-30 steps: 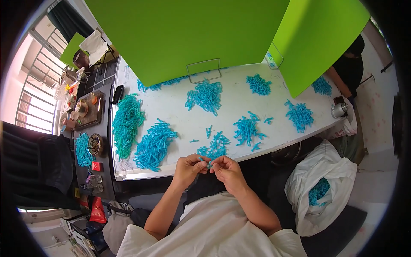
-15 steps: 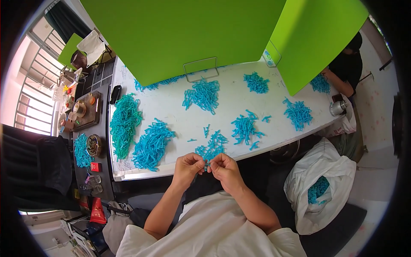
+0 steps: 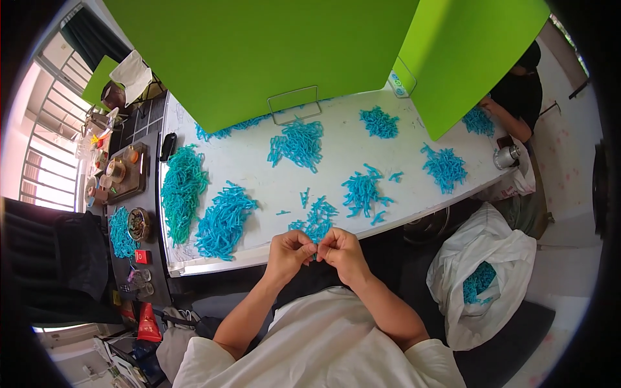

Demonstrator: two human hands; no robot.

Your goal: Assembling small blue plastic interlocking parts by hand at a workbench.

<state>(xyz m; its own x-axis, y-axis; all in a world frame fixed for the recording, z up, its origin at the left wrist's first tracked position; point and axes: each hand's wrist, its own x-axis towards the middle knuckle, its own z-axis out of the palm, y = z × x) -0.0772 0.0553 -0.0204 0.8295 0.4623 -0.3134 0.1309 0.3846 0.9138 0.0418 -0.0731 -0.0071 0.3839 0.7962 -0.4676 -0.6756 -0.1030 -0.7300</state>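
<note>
At the table's front edge, my left hand (image 3: 290, 253) and my right hand (image 3: 343, 254) meet with thumbs and fingertips pinched. A bit of small blue plastic piece (image 3: 315, 257) shows between the fingertips; most of it is hidden by them. Just beyond lies a small heap of blue plastic pieces (image 3: 319, 218), partly covered by my hands. A few loose pieces (image 3: 305, 198) are scattered behind that heap. To its right is another blue heap (image 3: 362, 193). On the left sit a larger blue pile (image 3: 224, 220) and a greener pile of linked-looking pieces (image 3: 184, 191).
Green panels (image 3: 272, 58) with a wire stand (image 3: 294, 105) rise from the white table (image 3: 259, 158). An open white sack (image 3: 446, 271) holding blue pieces stands at my right. Another person (image 3: 521, 97) handles a blue heap (image 3: 479, 121). A dark side table (image 3: 152, 145) is at left.
The view has shifted slightly, so the table and piles sit a little further left. My hands stay pinched together, fingertips a bit closer.
</note>
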